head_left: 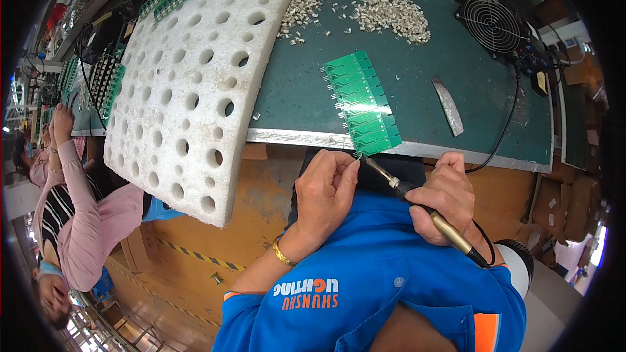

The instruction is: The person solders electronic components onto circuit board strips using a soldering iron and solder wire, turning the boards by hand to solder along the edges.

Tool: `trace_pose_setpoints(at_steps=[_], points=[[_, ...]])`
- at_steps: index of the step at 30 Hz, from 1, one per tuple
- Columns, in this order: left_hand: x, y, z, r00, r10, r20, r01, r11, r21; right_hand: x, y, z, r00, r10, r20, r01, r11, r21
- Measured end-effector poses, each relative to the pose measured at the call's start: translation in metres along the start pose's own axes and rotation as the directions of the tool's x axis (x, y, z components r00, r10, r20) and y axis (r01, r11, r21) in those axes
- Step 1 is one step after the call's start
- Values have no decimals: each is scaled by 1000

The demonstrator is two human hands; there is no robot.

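A green circuit board panel (360,103) lies at the front edge of the bench, with small pin connectors along its left side. My right hand (445,199) is wrapped round a soldering iron (438,220), whose tip reaches the panel's near left corner. Thumb and forefinger of my left hand (327,181) are pinched together at that same corner, beside the iron's tip. Whatever sits between those fingertips is too small to make out.
Two heaps of small white connectors (391,17) lie at the back of the green bench (297,94). A holed white foam sheet (189,78) overhangs the bench at left. A fan (492,18) stands back right, near a silvery strip (447,105). A co-worker (78,215) sits at far left.
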State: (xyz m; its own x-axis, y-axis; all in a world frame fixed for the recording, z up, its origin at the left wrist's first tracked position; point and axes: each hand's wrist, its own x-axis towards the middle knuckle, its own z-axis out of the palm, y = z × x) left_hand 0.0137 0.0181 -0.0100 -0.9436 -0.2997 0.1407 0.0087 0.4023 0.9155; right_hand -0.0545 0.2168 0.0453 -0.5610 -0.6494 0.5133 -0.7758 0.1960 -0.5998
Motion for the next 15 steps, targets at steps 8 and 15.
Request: trace_pose_setpoints(at_steps=[8,15], points=[[-2,-3,-3,1000,-29,2,29,999,-23,-1,0,-4,1000,-2,18,1,1000,16],[-8,-7,-4,991,-120,-50,114,988,-102,-1,1,-3,1000,-17,-20,17,1000,-9]])
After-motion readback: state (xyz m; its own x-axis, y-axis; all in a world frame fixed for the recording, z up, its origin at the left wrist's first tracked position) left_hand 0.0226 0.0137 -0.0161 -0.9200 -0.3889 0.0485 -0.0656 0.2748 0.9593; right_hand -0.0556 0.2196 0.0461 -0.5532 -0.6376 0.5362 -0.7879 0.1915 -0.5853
